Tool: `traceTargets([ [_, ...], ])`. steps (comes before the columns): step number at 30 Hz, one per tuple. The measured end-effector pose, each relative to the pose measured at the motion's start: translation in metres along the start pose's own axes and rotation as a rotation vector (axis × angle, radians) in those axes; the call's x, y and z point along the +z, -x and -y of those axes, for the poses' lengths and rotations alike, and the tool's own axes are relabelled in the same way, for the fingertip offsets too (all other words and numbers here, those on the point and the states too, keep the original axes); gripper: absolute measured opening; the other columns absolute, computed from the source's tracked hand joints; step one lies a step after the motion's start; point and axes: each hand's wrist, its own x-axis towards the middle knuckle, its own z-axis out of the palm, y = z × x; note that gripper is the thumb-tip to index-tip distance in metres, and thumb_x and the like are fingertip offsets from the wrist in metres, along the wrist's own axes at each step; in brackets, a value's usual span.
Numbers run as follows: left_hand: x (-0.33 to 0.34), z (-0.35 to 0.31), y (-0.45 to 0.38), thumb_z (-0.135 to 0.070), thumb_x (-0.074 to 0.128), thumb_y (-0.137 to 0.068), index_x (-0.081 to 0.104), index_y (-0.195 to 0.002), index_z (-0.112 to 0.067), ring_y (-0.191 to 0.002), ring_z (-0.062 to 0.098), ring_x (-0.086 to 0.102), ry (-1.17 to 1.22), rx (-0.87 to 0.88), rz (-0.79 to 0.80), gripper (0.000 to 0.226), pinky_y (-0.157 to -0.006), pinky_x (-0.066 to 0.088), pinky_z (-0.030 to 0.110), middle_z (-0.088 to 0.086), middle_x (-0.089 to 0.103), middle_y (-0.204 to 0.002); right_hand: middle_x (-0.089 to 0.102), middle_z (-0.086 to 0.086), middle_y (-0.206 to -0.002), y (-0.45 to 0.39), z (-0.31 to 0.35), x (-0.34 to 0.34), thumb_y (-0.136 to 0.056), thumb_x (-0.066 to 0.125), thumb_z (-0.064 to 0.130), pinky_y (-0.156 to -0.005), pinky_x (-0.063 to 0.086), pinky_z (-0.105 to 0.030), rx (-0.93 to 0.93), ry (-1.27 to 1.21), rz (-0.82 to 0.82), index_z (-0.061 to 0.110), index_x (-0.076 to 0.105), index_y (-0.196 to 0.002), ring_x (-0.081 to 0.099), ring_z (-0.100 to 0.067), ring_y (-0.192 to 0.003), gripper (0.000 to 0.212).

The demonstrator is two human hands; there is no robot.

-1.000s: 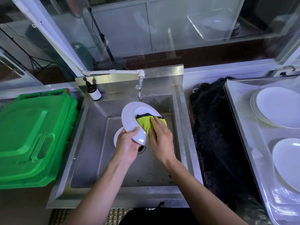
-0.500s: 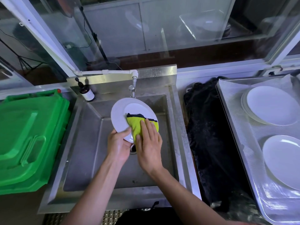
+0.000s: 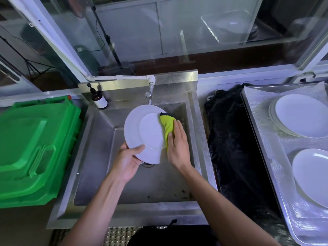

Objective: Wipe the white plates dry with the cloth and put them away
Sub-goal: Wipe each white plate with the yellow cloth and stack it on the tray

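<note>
Left hand (image 3: 128, 159) grips tilted white plate (image 3: 144, 133); right hand (image 3: 178, 145), fingers straight, presses yellow cloth (image 3: 167, 126).

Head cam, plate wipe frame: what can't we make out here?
- Plate underside: faces away from the head view.
- Drain: mostly hidden by the plate and the left hand.
- Cloth: lower part under the right hand.
- Near tray plate: cut by the right edge.
- Bottle label: too small.

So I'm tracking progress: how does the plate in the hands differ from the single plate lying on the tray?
The held plate is tilted above the sink; the tray plate lies flat. The held plate is gripped by the left hand and touched by the cloth; nothing touches the tray plate. Both are white and round.
</note>
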Motion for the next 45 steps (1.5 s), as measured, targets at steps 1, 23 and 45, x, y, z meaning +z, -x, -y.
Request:
traceTargets([
  [1, -0.002, 0.0, 0.0, 0.004, 0.065, -0.078, 0.065, -0.125, -0.006, -0.112, 0.033, 0.069, -0.029, -0.002, 0.016, 0.047, -0.087, 0.058, 0.053, 0.015, 0.071, -0.125, 0.02, 0.004, -0.168, -0.004, -0.001, -0.002, -0.11, 0.034, 0.025, -0.125, 0.02, -0.035, 0.005, -0.004, 0.004, 0.018, 0.024, -0.16, 0.015, -0.011, -0.154, 0.052],
  [23, 0.002, 0.011, 0.008, 0.002, 0.071, -0.068, 0.075, -0.106, -0.008, -0.102, 0.035, 0.071, -0.29, -0.108, 0.092, 0.04, -0.086, 0.058, 0.047, 0.021, 0.073, -0.114, 0.025, 0.008, -0.166, 0.002, 0.029, -0.001, -0.107, 0.04, 0.018, -0.119, 0.021, -0.051, -0.332, 0.137, 0.195, 0.025, 0.035, -0.156, 0.016, -0.016, -0.154, 0.05],
  [45, 0.001, 0.008, 0.017, 0.0, 0.073, -0.065, 0.07, -0.112, -0.004, -0.099, 0.031, 0.073, -0.325, -0.063, 0.051, 0.047, -0.076, 0.061, 0.039, 0.018, 0.074, -0.114, 0.027, 0.0, -0.166, -0.019, 0.011, -0.005, -0.111, 0.036, 0.026, -0.122, 0.024, -0.046, -0.3, 0.121, 0.132, 0.02, 0.032, -0.158, 0.023, -0.018, -0.153, 0.048],
])
